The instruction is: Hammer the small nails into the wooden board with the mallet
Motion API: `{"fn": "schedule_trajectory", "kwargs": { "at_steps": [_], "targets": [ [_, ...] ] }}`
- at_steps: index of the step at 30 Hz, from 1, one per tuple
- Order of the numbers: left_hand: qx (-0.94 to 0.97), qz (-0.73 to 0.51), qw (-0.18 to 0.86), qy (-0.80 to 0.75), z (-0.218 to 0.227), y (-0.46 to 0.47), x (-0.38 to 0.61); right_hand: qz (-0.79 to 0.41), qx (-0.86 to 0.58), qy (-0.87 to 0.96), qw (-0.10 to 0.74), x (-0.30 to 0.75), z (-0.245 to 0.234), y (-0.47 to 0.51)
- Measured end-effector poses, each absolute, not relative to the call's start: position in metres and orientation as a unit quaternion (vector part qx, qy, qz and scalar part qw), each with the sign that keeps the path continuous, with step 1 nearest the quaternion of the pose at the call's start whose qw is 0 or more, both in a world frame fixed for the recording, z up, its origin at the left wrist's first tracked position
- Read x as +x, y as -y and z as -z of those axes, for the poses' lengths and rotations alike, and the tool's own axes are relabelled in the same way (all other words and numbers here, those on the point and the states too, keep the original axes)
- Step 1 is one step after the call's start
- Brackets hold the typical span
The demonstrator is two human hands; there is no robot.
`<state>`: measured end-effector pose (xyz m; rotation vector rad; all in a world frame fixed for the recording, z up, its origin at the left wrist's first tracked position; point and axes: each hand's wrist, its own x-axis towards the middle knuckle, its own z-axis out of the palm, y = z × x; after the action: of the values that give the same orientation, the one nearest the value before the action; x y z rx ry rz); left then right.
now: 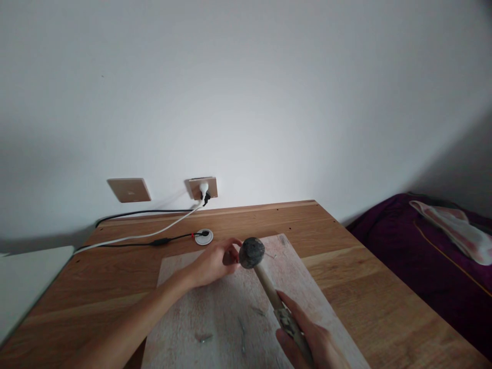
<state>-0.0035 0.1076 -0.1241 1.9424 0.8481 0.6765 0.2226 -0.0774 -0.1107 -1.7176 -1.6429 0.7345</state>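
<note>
My right hand is wrapped round the worn handle of a hammer, whose dark, rounded head is raised toward the upper left. Just left of that head is my left hand, with its fingers curled in a pinch over a whitish board. The hammer head hides the fingertips in part, so I cannot make out what they hold. A thin nail shows on the board to the right of the hammer head. Several small metal pieces lie on the board's near part.
The board rests on a wooden table. Cables cross its back left, near a round white charging disc and a wall socket with plugs. A white panel stands at left. Purple bedding lies beyond the right edge.
</note>
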Motion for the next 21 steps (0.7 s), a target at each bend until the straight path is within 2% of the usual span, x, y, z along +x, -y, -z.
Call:
{"fn": "schedule_trajectory", "kwargs": {
  "at_steps": [11,21],
  "targets": [
    [0.813,-0.268,0.385,-0.345,0.126,-0.11,-0.007,-0.276,-0.66,0.625,0.311,0.22,0.121,0.079],
    [0.794,-0.288,0.41,-0.344,0.13,-0.108,-0.005,-0.274,-0.651,0.631,0.321,0.217,0.146,0.081]
  ]
}}
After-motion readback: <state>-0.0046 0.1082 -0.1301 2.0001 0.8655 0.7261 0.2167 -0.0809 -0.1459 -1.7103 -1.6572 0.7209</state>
